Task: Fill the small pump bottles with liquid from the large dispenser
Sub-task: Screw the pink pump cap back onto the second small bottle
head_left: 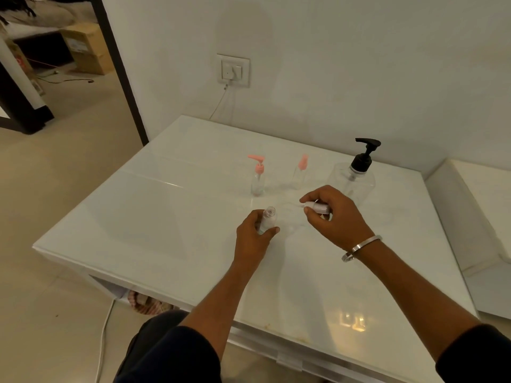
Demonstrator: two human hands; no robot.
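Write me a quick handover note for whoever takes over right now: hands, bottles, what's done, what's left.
Left hand grips an uncapped small bottle upright on the table.
Right hand holds its removed white pump top.
Two pink-pump bottles stand capped behind; their fill level is unclear.
Large dispenser with black pump stands far right, untouched.
Done: one bottle opened.
Left: fill it, recap, then the others.

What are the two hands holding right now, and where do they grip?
The left hand grips the open small bottle around its body, upright on the table. The right hand pinches a white pump cap, lying sideways between its fingers.
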